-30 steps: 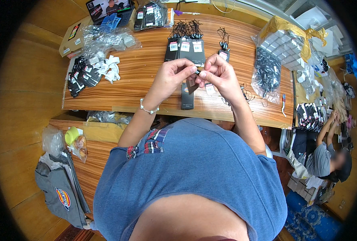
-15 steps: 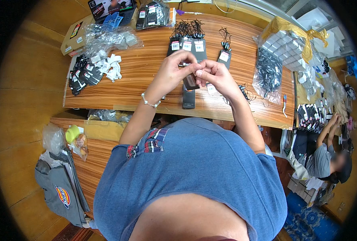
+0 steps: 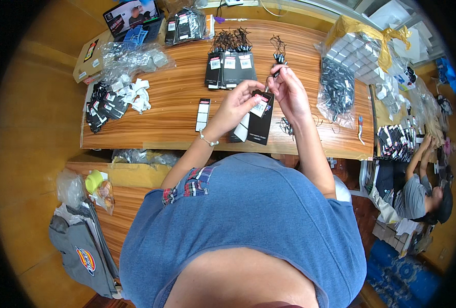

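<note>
In front of my chest, my left hand (image 3: 240,107) is closed on a black hang tag (image 3: 262,124) that bears a white sticker with a red band. My right hand (image 3: 292,93) pinches a thin black cord (image 3: 277,73) at the tag's top, its fingers raised. Under the tag, white label squares (image 3: 242,128) and another dark card partly show. A narrow sheet of white stickers (image 3: 203,114) lies left of my left wrist. Beyond my hands are stacked black tags (image 3: 229,69) with their cords bunched at the far end. More corded tags (image 3: 278,49) are partly hidden behind my right hand.
A clear bag of black cords (image 3: 337,92) and wrapped small white boxes (image 3: 354,54) stand at the right, near a pen (image 3: 361,131). Loose tags (image 3: 105,109) and white pieces (image 3: 138,96) lie left. A laptop (image 3: 133,20) is at the back. A person (image 3: 415,192) works far right.
My hands have moved apart and slightly right. The hang tag now shows its stickered face below my left fingers, and my right hand has risen with the cord. The whole view has shifted a little.
</note>
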The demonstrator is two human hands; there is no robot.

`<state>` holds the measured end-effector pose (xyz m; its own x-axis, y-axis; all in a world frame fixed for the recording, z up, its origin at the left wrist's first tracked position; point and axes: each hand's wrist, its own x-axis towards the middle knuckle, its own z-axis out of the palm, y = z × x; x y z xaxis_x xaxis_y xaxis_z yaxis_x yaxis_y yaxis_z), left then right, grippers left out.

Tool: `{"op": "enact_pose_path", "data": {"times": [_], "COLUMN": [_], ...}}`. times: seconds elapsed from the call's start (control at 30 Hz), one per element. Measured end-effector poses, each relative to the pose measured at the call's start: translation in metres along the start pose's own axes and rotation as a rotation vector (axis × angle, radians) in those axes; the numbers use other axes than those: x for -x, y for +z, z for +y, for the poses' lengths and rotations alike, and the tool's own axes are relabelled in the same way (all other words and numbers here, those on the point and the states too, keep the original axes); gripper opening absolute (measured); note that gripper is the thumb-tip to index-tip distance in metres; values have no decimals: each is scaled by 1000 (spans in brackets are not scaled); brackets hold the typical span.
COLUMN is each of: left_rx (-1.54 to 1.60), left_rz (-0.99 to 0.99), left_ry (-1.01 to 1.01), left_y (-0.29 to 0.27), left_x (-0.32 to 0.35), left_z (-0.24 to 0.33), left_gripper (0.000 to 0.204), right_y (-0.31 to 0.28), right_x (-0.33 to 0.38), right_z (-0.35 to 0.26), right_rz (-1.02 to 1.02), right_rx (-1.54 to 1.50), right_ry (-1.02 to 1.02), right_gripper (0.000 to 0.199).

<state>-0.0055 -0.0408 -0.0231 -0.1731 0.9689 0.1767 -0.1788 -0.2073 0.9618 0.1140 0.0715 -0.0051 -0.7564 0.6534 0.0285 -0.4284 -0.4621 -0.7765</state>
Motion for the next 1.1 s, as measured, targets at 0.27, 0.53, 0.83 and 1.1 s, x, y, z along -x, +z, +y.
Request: {"op": "enact_pose_path", "data": {"times": [0.27,0.53,0.83,1.1], "left_rx": [67,199,-208,-278], "left_rz": [-36,70,-16,289], "left_ry": [-247,-293,-252,-160], "left_y": [0,4,22,19], "left_x": [-10,-76,-116,-143], "left_z": [-32,-82,-108,-151], "left_gripper": [23,19,56,42], "right_y": [-47,-120,-139,-182], "right_x": [-10,-69,-105,-173], "right_z": [5,-49,-62,-58], "right_rz": [250,140,48,53], "right_rx": [-47,-114,-154,-21], "right_ry": [22,-100,-96,12], "right_gripper": [19,20,21,21]}}
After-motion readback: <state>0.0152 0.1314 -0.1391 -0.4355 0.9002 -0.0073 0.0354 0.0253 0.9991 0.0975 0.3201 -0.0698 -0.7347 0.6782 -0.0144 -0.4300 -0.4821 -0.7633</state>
